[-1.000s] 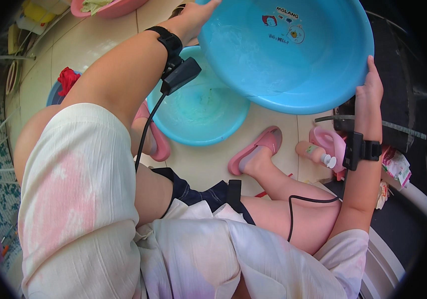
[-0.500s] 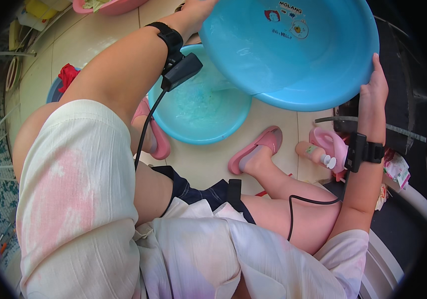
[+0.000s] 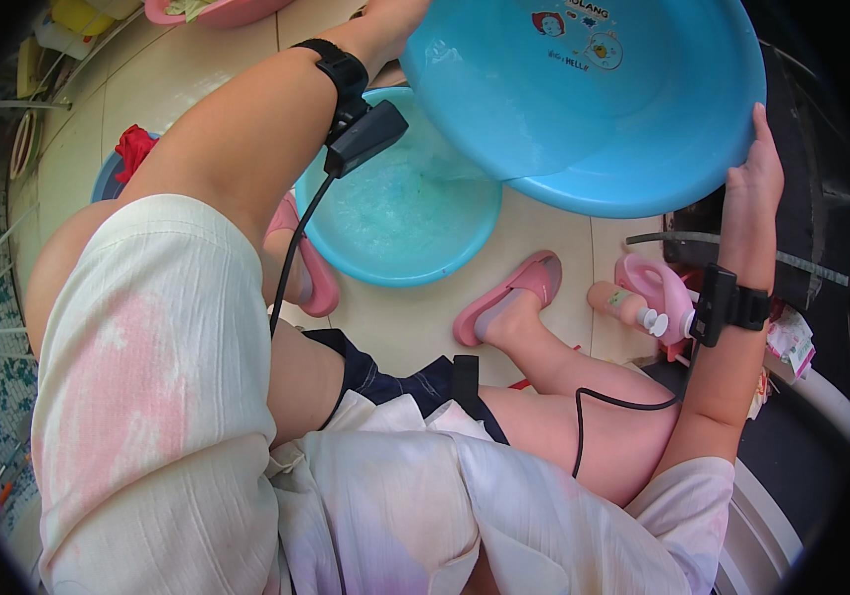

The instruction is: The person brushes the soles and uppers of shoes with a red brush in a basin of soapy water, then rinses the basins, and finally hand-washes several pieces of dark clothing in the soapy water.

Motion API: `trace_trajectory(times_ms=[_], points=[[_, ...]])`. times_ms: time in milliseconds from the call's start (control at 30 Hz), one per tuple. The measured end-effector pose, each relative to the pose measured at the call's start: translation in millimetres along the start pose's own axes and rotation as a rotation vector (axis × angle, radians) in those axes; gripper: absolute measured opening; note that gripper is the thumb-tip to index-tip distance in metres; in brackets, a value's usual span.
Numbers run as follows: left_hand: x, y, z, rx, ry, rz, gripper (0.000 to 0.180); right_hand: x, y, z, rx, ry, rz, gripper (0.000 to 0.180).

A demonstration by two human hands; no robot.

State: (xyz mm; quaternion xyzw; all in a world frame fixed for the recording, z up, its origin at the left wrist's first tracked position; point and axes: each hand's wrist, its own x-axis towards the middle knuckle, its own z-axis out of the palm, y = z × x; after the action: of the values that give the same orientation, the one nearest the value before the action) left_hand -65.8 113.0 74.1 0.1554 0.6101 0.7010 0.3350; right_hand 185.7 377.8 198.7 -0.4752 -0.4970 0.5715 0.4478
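So we're holding the big blue basin (image 3: 683,109) tilted above the smaller basin (image 3: 415,279), left hand (image 3: 395,28) on its left rim, right hand (image 3: 758,183) propping its right side, and a wet palm slipping could slosh water (image 3: 385,213) onto the tiles (image 3: 385,332).

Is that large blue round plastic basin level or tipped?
The large blue basin is tipped: water runs over its left rim toward the turquoise round plastic basin below.

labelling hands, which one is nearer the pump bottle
Right. The right hand is at the right rim of the upper basin, beyond and right of the pump bottle; the left hand is farther, at its left rim.
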Motion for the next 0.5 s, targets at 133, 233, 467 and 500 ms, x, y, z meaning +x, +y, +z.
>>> trace_trajectory(times_ms=[133, 233, 467, 500], points=[[10.0, -5.2, -2.1, 0.005, 0.052, 0.036, 0.056, 7.8, 0.4, 0.0, 0.007, -0.051, 0.003, 0.044], [9.8, -2.9, 3.8, 0.069, 0.089, -0.035, 0.057, 28.3, 5.5, -5.3, 0.001, -0.05, 0.102, 0.038], [31.4, -1.3, 28.7, 0.261, 0.029, -0.224, 0.054, 107.5, 41.2, -52.9, -0.102, 0.11, 0.464, 0.025], [40.0, -11.2, 26.1, 0.208, 0.012, -0.283, 0.047, 110.1, 57.4, -52.2, -0.098, 0.107, 0.476, 0.025]])
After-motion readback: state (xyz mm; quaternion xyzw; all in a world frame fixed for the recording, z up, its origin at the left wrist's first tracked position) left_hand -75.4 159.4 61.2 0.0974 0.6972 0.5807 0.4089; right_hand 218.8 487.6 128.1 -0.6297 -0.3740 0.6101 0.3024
